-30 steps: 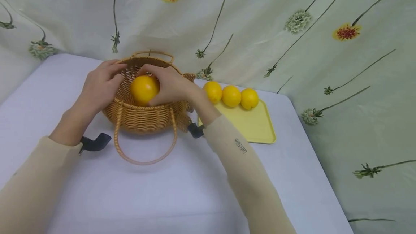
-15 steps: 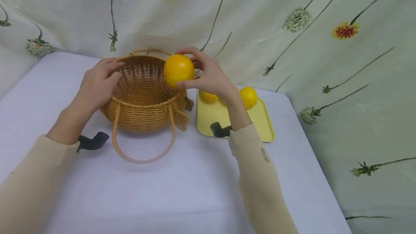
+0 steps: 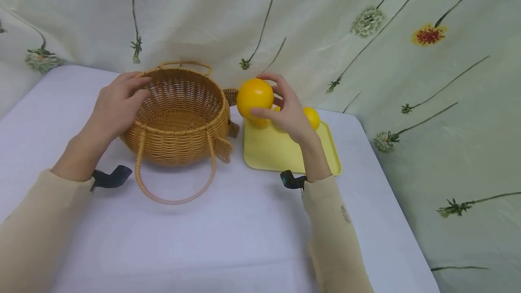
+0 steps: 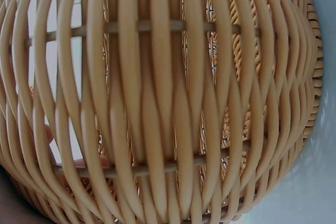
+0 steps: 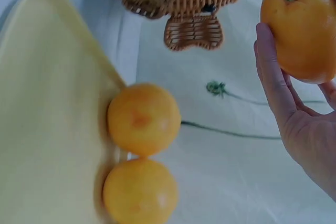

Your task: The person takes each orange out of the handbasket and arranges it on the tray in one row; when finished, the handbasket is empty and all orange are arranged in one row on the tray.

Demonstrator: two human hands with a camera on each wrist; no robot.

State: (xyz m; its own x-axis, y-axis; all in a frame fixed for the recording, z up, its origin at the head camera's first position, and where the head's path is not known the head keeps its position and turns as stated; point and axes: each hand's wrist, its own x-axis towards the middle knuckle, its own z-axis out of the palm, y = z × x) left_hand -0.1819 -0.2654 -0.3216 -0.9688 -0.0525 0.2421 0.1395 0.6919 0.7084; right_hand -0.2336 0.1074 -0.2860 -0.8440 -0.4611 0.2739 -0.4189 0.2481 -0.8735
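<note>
A round wicker basket [image 3: 175, 148] stands at the back left of the table. My left hand [image 3: 116, 107] grips its left rim. The woven side [image 4: 157, 87] fills the left wrist view. To the right of the basket, my right hand [image 3: 290, 110] holds an orange [image 3: 254, 96] between thumb and fingers, above the back left corner of a yellow tray [image 3: 277, 153]. In the right wrist view the held orange [image 5: 302, 27] shows its green stem end. Other oranges [image 3: 311, 117] sit along the tray's back edge, partly hidden by the right hand and the held orange.
A looped handle [image 3: 175, 201] hangs from the basket's front onto the white table [image 3: 203, 243]. Small wicker fins [image 3: 224, 149] stick out from the basket's right side. A flowered cloth [image 3: 317, 21] hangs directly behind the table.
The right hand has lifted the orange out of the basket and carried it right, to above the tray. The left hand has stayed on the basket's rim.
</note>
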